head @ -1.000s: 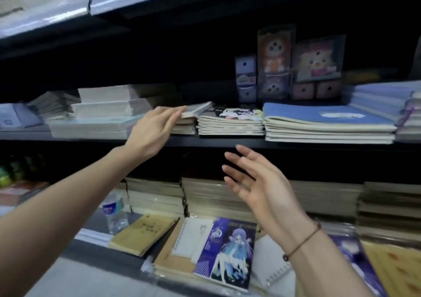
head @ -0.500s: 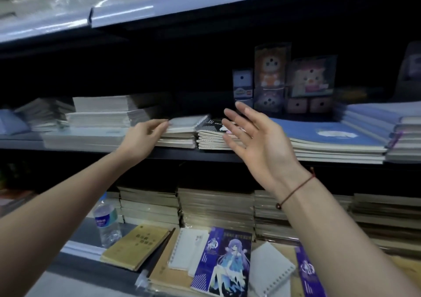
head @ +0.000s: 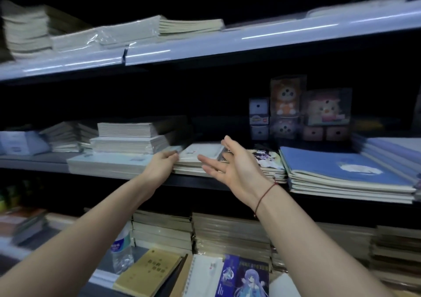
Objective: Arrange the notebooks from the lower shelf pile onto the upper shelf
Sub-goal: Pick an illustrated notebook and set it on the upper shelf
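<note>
Left hand (head: pixel 162 165): grip rests on the left edge of a white notebook (head: pixel 200 153) topping a short stack on the middle shelf (head: pixel 34 161); fingers curled against that edge, whether pinching cannot be told. Right hand (head: pixel 234 166): grip spread, palm open, holding nothing, just right of the notebook. Well below both grips, on the lower shelf, lie a spiral notebook (head: pixel 202 276) and a purple-cover notebook (head: pixel 243 278).

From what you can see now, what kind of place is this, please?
Probably a stationery shop. Tiered shelves carry many stacks of identical notebooks, some shrink-wrapped packs, and boxed cartoon toys stand behind them like goods for sale.
</note>
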Demonstrator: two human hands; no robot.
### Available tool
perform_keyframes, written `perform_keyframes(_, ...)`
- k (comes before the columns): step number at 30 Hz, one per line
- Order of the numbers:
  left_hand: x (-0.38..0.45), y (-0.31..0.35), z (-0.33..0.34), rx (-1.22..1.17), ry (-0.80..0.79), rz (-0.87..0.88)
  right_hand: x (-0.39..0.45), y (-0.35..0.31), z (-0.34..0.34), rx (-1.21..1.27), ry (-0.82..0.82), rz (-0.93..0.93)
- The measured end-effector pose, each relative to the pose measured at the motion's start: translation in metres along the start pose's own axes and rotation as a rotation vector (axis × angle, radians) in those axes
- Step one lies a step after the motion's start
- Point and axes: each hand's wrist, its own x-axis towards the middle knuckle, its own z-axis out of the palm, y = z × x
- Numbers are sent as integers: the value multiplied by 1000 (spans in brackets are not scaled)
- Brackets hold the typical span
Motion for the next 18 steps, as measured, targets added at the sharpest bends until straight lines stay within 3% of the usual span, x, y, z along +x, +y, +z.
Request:
perform_keyframes(6, 1, 4, 1, -27, -15, -39, 3, 5, 7, -22, -25, 2)
perform_keyframes(18, 4, 16, 22, -19, 141, 25, 8, 1, 2, -57, -38, -11)
